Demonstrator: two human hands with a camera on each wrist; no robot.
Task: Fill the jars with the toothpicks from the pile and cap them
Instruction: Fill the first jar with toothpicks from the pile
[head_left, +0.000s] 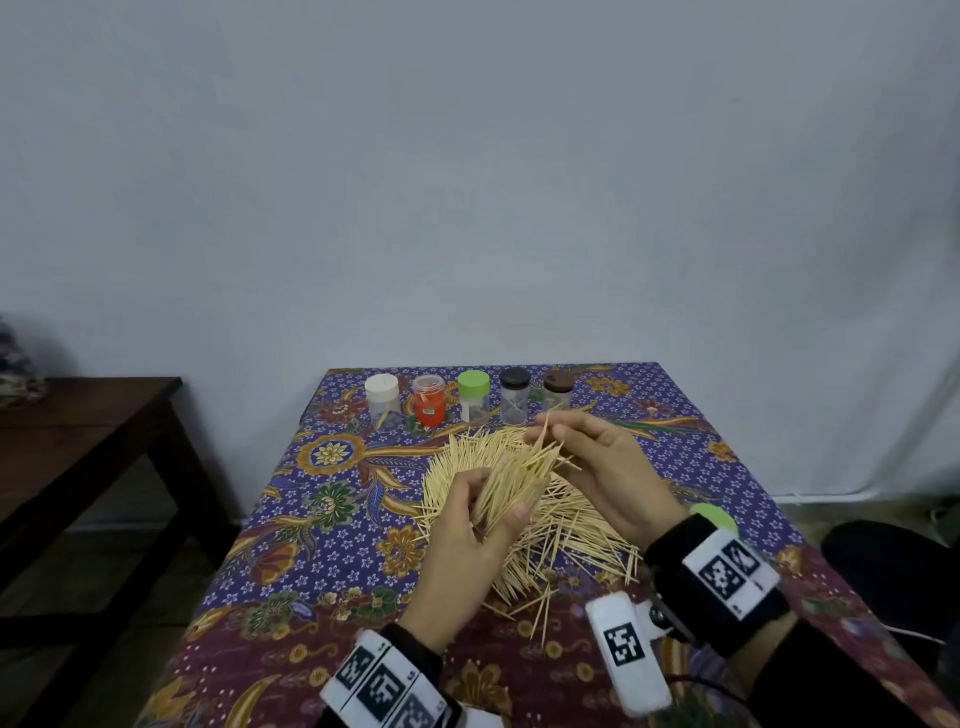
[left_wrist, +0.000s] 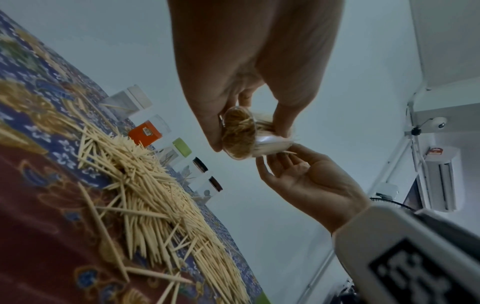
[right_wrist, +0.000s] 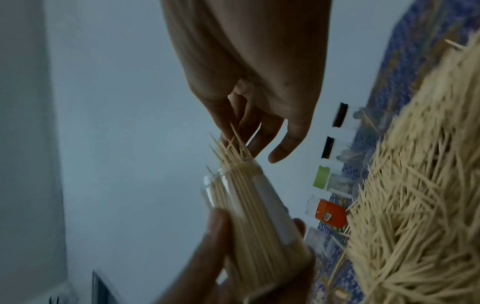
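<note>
left hand (head_left: 470, 525): fingers curled, gripping | right hand (head_left: 605, 462): raised, fingertips pinching

Floral batik tablecloth (head_left: 332, 540), dark wooden side table (head_left: 78, 431), wall-mounted air conditioner (left_wrist: 441, 185)

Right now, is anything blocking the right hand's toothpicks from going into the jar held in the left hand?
Only the toothpicks already in the jar: they pack it and stick out past its rim, just under the right hand. The left hand grips the jar lower down, clear of the mouth.
</note>
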